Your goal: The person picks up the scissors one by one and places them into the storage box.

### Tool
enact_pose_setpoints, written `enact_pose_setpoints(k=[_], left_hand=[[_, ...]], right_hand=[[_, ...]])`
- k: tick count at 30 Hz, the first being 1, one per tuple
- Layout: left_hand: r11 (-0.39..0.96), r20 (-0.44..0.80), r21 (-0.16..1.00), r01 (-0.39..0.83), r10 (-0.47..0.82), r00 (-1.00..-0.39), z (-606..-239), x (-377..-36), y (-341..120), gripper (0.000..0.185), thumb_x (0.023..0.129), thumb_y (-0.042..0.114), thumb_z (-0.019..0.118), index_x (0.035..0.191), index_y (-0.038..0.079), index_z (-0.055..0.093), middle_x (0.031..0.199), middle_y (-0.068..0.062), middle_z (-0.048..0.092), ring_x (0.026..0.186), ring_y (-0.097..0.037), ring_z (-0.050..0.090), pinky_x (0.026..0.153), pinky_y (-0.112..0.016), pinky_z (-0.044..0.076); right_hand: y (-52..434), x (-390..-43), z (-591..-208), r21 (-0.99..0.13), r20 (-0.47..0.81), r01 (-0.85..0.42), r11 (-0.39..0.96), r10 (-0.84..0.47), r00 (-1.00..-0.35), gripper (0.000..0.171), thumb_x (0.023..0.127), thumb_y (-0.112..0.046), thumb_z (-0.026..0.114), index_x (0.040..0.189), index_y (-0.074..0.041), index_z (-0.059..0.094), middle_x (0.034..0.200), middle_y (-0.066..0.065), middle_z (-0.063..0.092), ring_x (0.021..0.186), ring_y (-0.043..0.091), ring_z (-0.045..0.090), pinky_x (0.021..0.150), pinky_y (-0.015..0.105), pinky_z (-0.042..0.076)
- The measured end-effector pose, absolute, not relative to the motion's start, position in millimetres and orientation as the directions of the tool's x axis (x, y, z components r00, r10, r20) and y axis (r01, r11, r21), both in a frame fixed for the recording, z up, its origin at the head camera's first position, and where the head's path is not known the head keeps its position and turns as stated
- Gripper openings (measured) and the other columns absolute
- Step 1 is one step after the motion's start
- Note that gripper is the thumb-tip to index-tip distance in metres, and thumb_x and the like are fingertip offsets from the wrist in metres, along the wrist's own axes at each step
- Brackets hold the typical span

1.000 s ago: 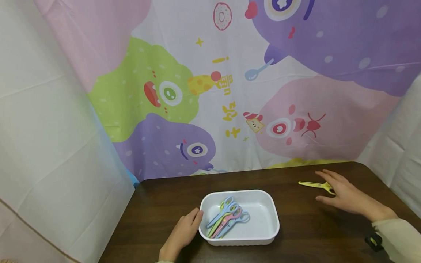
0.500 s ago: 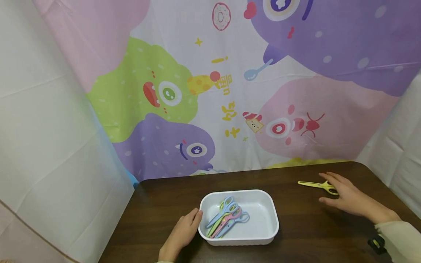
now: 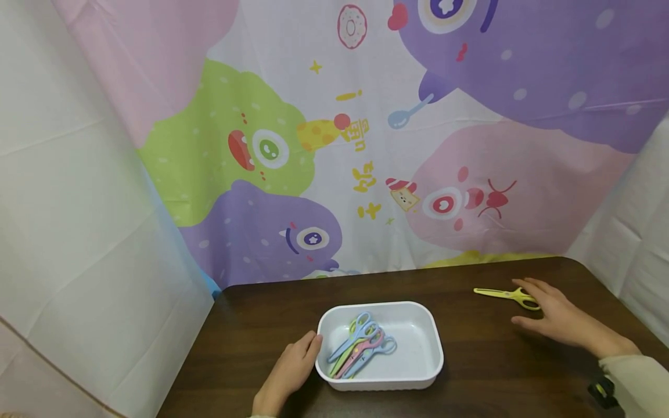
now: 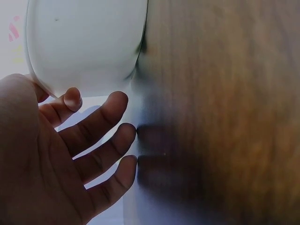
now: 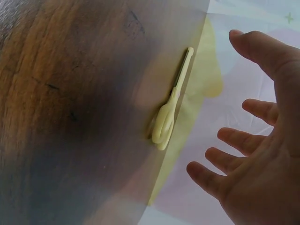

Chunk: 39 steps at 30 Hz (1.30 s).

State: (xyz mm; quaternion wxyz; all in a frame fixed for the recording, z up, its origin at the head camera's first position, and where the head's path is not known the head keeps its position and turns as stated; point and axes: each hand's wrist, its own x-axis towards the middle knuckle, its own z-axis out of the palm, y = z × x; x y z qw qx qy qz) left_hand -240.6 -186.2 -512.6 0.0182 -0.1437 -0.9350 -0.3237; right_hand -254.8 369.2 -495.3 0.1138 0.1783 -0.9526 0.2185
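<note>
A dark wooden table (image 3: 486, 371) carries a white tray (image 3: 418, 371) near its front middle, and in the tray lies a loose heap of blue, pink and green scissors (image 3: 362, 346). The left hand (image 3: 288, 371) rests at the tray's left wall, fingers relaxed and nearly straight, gripping nothing. Well apart, toward the table's far right, the yellow scissors (image 3: 506, 294) lie flat with the long axis running left to right, blades pointing left and handle loops just beside the fingertips of the right hand (image 3: 559, 316). That hand is the nearer one; its fingers are spread and hold nothing.
</note>
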Motion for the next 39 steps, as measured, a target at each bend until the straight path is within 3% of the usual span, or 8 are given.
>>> enact_pose_setpoints(k=[20, 39], left_hand=[[0.758, 0.121, 0.589, 0.279, 0.259, -0.958, -514, -241, -187, 0.033, 0.111, 0.04, 0.041, 0.087, 0.019, 0.051, 0.067, 0.007, 0.035, 0.065, -0.01, 0.046, 0.059, -0.027, 0.038], [0.764, 0.14, 0.579, 0.283, 0.249, -0.958, -515, -241, -186, 0.034, 0.111, 0.042, 0.041, 0.088, 0.02, 0.052, 0.067, 0.008, 0.038, 0.068, -0.011, 0.048, 0.062, -0.028, 0.039]], right_hand=[[375, -256, -503, -0.396, 0.217, -0.346, 0.851, -0.279, -0.935, 0.085, 0.084, -0.036, 0.085, 0.144, 0.007, 0.043, 0.142, 0.044, 0.04, 0.124, 0.065, 0.042, 0.091, 0.079, 0.037], [383, -261, -514, -0.418, 0.159, -0.305, 0.856, -0.261, -0.952, 0.086, 0.087, -0.038, 0.082, 0.146, 0.01, 0.041, 0.139, 0.043, 0.043, 0.123, 0.062, 0.047, 0.09, 0.072, 0.044]])
